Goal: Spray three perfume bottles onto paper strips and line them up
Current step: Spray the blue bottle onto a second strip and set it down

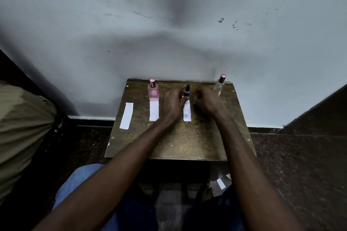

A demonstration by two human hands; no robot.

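1. Steadying the dark bottle [187, 91] at the far end of the marked paper strip [187, 112], the left hand [172, 103] curls its fingers against it. The right hand [205, 101] sits curled just beside, grip unclear.
2. A clumsy release could tip this narrow bottle onto its strip.
3. The clear bottle [220, 84] stands at the tabletop [187, 142] corner, and a careless right forearm could knock it off.
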